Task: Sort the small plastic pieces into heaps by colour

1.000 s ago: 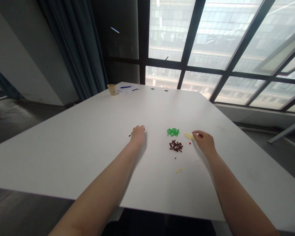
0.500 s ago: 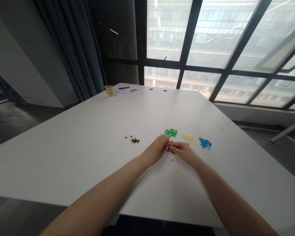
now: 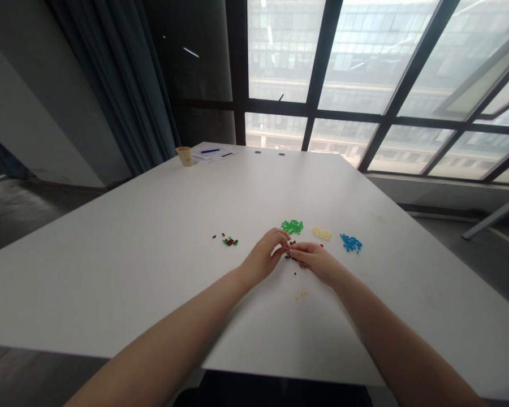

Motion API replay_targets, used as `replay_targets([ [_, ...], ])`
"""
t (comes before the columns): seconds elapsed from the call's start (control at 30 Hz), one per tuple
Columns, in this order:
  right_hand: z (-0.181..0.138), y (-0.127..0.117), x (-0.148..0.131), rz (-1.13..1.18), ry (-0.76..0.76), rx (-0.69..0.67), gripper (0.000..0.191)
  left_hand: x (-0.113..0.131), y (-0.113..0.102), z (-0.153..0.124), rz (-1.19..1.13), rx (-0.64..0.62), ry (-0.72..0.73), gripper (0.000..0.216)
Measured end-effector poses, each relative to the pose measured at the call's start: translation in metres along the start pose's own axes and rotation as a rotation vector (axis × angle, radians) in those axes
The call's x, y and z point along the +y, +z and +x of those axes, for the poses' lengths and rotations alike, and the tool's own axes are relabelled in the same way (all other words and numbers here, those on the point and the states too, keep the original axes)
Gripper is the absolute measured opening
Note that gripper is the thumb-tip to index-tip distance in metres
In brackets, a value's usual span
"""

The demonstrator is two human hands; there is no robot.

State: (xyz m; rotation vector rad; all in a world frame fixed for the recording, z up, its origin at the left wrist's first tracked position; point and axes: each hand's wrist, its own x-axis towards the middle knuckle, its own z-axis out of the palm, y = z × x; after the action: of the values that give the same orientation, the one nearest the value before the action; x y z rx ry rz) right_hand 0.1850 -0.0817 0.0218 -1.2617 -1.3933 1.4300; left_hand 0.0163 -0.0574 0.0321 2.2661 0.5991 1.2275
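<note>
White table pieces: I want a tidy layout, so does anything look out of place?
Yes: left of the left hand, a small clump of dark red pieces has green pieces mixed in, unlike the single-colour piles. A few yellow pieces also lie apart, nearer the front edge of the table.

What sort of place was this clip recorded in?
Probably an office or meeting room in a large modern building, though it's hard to be sure. The signs are a long white table, tall dark-framed windows facing another building, and papers with a pen beside a paper cup.
</note>
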Motion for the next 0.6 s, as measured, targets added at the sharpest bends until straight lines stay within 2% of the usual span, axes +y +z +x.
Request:
replay_targets([
  [0.23, -0.002, 0.000, -0.006, -0.101, -0.027, 0.055, 0.030, -0.005, 0.002, 0.000, -0.031, 0.042, -0.083, 0.008],
  [0.6, -0.006, -0.004, -0.012, -0.119, -0.075, 0.065, 0.030, -0.005, 0.000, 0.000, 0.122, 0.015, -0.096, 0.010],
])
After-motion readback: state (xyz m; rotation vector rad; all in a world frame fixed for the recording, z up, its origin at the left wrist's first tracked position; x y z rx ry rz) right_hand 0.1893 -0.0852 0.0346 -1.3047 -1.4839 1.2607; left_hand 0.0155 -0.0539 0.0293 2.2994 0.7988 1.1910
